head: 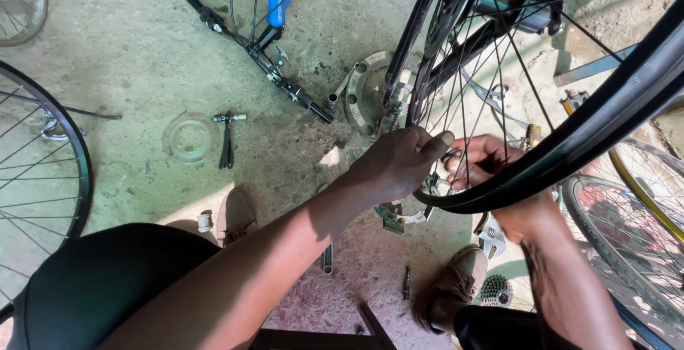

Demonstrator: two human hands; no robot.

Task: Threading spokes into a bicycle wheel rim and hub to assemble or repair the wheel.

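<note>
Daylight is flooding in from the upper right, hard and warm; the concrete floor (142, 43) is glowing greenish-grey and washing out toward the top right corner. A bright sun patch is lying on the floor near my left shoe (237, 214), another small one beside my left hand (399, 161). My left forearm is going dark in its own shade, and my black trousers (92, 286) are losing all detail. My right hand (491, 168) is catching warm light through the spokes. The wheel rim (605, 129) close to the lens is looking soft and slightly smeared. Wide-angle bending is showing at the edges; the rim at left (78, 150) is curving strongly.
</note>
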